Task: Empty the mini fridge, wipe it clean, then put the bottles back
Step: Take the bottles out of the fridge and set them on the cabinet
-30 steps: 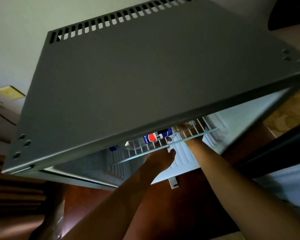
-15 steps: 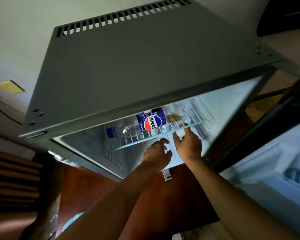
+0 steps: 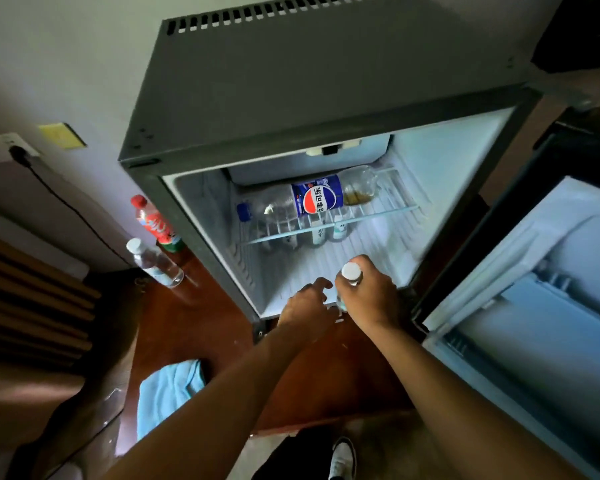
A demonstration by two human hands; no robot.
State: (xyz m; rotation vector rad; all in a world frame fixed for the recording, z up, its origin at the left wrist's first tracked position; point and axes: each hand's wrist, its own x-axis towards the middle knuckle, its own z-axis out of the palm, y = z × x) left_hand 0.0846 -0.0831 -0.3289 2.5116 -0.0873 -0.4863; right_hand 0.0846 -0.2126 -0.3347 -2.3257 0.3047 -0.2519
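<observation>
At the boxy grey metal mini fridge (image 3: 319, 81) mouth, the right hand (image 3: 369, 297) grasps a white-capped clear plastic bottle (image 3: 351, 273); the left hand (image 3: 307, 306) beside it hangs loosely curled, holding nothing.

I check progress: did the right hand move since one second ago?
Yes. The right hand came out from under the wire shelf toward the fridge's front, gripping a white-capped bottle.

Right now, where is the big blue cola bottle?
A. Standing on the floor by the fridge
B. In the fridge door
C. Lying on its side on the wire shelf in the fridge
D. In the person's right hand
C. The blue cola bottle lies on its side on the wire shelf inside the fridge; the right hand holds a small white-capped bottle instead.
</observation>
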